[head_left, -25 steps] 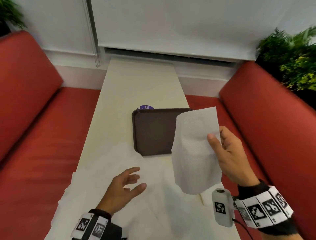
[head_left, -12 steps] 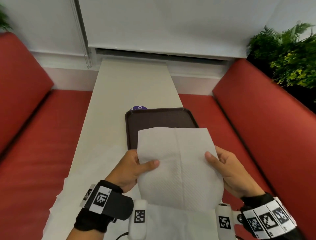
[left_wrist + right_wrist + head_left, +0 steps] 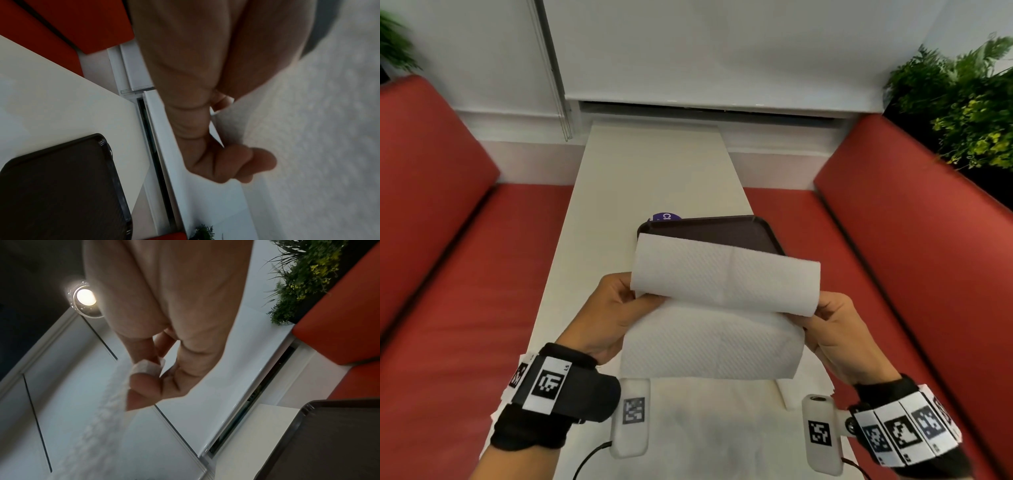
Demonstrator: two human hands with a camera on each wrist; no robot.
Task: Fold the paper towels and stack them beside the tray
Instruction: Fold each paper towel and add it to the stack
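I hold one white paper towel [image 3: 717, 315] in the air over the near end of the table, its top part curling over towards me. My left hand [image 3: 619, 308] pinches its left edge and my right hand [image 3: 825, 318] pinches its right edge. In the right wrist view a corner of the paper towel [image 3: 148, 367] sits between thumb and fingers. The left wrist view shows curled fingers [image 3: 242, 162] against the towel [image 3: 308, 146]. The dark brown tray [image 3: 726, 233] lies on the table just beyond the towel, which hides its near part.
More white paper towels [image 3: 715, 428] lie spread on the narrow cream table [image 3: 654, 171] under my wrists. A purple round thing [image 3: 666, 216] peeks out behind the tray. Red benches [image 3: 465, 274] flank the table on both sides, and green plants [image 3: 962, 102] stand at the back right.
A second ago only my right hand held the towel, hanging. My left hand came up and took the left edge; since then the top edge has come over towards me.
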